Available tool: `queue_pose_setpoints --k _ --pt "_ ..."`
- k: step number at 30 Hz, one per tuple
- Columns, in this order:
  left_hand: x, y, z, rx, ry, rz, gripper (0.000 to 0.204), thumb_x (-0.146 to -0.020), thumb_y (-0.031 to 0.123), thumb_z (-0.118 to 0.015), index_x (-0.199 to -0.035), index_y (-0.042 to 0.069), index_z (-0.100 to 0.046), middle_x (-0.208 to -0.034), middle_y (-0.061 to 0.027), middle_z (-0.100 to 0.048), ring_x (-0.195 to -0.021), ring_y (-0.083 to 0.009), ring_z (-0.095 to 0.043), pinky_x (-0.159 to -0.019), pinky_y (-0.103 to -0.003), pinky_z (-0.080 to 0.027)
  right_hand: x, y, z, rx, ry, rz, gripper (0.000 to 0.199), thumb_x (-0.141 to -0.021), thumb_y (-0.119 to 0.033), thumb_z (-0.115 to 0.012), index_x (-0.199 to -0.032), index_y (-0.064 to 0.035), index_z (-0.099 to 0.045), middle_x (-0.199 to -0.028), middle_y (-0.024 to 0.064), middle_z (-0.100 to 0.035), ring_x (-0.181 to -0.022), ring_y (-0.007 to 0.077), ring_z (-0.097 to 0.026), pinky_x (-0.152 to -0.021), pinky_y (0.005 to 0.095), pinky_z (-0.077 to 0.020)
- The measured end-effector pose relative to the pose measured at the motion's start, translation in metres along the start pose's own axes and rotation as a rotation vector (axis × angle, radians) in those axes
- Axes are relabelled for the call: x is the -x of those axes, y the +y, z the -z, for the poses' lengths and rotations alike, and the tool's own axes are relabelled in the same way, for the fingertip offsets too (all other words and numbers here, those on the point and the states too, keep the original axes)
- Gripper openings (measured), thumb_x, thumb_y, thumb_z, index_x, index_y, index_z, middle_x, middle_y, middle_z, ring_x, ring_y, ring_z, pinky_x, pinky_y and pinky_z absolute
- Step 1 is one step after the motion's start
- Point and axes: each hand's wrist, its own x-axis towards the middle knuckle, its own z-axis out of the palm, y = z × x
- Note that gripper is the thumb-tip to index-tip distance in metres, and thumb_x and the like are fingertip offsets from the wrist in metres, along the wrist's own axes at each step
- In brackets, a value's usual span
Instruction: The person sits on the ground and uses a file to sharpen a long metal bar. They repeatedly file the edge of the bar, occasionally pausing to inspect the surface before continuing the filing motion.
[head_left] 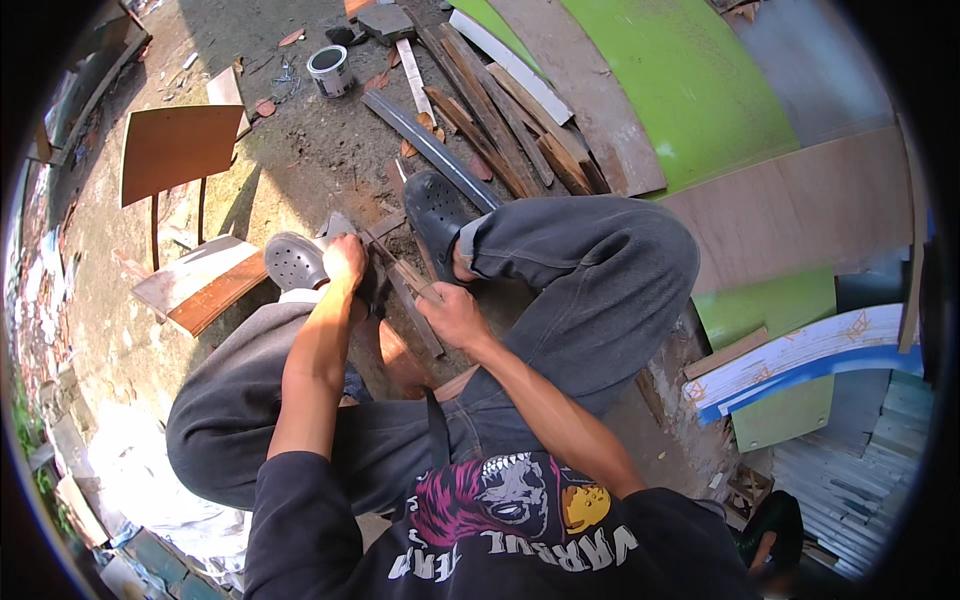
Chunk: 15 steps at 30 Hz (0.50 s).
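My left hand (345, 262) is closed beside the grey clog on my left foot (296, 262). Its fingers wrap round something dark and greyish that I cannot make out. To the right, my right hand (452, 314) is closed round the lower end of a short light-brown wooden piece (410, 277). A narrow wooden strip (418, 322) slants between my legs, just left of that hand. A short crosspiece (388, 226) lies near the strip's far end. The far end of the right hand's piece is partly hidden.
Boards and wood strips (480, 100) lie ahead on the right, beside a dark metal bar (430, 148). An open paint can (329, 72) stands farther off. Left are an upright brown panel (180, 150) and a wooden block (205, 285). Green sheets (690, 90) cover the right.
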Motion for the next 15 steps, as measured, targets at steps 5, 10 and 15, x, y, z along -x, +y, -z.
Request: queue_pose_setpoints --k 5,10,15 --pt "-0.005 0.016 0.037 0.129 -0.145 0.179 0.039 -0.083 0.039 -0.074 -0.096 0.003 -0.075 -0.105 -0.0193 -0.071 -0.099 -0.0374 -0.069 -0.087 -0.046 -0.056 -0.019 0.023 -0.011 -0.122 0.04 -0.064 0.04 -0.088 -0.036 -0.06 -0.083 0.0039 -0.061 -0.074 0.0248 -0.062 -0.072 0.0397 -0.062 -0.07 0.0472 -0.047" --pt "-0.013 0.003 0.02 0.149 -0.145 0.129 0.038 -0.087 0.039 -0.067 -0.106 0.006 -0.074 -0.109 -0.0189 -0.071 -0.107 -0.0363 -0.065 -0.093 -0.047 -0.052 -0.039 0.05 -0.029 -0.105 0.107 -0.058 0.038 -0.093 -0.035 -0.061 -0.078 -0.0003 -0.061 -0.065 0.0087 -0.057 -0.06 0.0204 -0.056 -0.058 0.0354 -0.0435" --pt "-0.014 0.002 0.006 0.133 -0.086 0.111 0.036 -0.088 0.039 -0.065 -0.11 0.012 -0.075 -0.117 -0.0178 -0.064 -0.122 -0.0355 -0.053 -0.101 -0.051 -0.043 -0.049 0.056 -0.037 -0.063 0.121 -0.171 0.046 -0.092 -0.039 -0.059 -0.081 0.0056 -0.062 -0.075 0.0259 -0.062 -0.076 0.041 -0.062 -0.073 0.0468 -0.0465"
